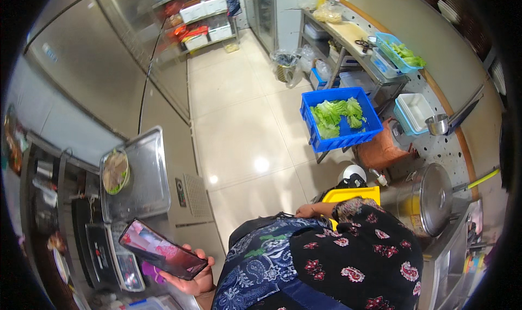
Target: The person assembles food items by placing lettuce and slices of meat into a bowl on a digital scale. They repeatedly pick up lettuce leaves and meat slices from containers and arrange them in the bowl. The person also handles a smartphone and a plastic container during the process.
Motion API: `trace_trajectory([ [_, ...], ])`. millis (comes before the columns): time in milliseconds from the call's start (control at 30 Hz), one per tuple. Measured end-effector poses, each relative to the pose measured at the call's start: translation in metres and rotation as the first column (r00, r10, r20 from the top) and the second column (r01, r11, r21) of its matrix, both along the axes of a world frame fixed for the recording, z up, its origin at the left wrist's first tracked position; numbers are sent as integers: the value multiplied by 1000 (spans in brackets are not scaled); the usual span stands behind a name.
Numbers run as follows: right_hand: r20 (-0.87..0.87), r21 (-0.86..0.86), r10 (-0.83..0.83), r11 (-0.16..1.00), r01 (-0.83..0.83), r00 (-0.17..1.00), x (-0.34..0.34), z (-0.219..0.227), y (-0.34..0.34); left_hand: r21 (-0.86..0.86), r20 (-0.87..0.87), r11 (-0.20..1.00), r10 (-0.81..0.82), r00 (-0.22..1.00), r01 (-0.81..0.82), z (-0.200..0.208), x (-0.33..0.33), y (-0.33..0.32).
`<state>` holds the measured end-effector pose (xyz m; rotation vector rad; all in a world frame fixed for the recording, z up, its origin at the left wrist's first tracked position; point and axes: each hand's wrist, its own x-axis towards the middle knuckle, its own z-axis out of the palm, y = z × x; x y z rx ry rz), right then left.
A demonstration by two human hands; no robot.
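Observation:
My left hand (197, 274) is closed around a smartphone (163, 250) at the lower left, its lit screen showing a pinkish picture. Purple material (153, 272) shows just behind the phone. In front of my body, by the dark edge of my blue paisley apron (266, 255), rests my right hand (308, 210). Its fingers look curled, and whatever they may hold is hidden. A yellow plastic container (353, 193) stands just beyond my right forearm. On the left counter, a bowl of sliced food with greens (116, 172) sits on a metal tray (149, 188).
A blue crate (342, 143) of lettuce (331, 114) stands ahead to the right. Beside me on the right is a large lidded steel pot (435, 198). A lined bin (285, 65) and steel shelf table (353, 49) stand farther back; tall steel cabinets (89, 65) line the left.

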<state>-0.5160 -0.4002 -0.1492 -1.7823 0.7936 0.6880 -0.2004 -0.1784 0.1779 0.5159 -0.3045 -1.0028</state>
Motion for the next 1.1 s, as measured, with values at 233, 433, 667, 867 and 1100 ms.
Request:
trace_trajectory([
  [233, 84, -206, -383, 896, 393, 920, -20, -10, -27, 9, 85, 934, -355, 931, 356, -5, 26, -145],
  [433, 131, -293, -548, 774, 561, 826, -8, -36, -89, -105, 92, 810, -571, 816, 578, -14, 66, -281],
  [667, 86, -267, -753, 613, 744, 652, 29, -13, -220, -208, 44, 676, -715, 697, 707, 1, 101, -450],
  [867, 178, -455, -943, 176, 873, 283, 16, 21, -295, -204, 22, 540, -832, 555, 817, 6, 100, -589],
  [1100, 274, -544, -903, 139, 827, 331, -20, 44, -438, -246, 69, 447, -877, 475, 860, -3, 63, -743],
])
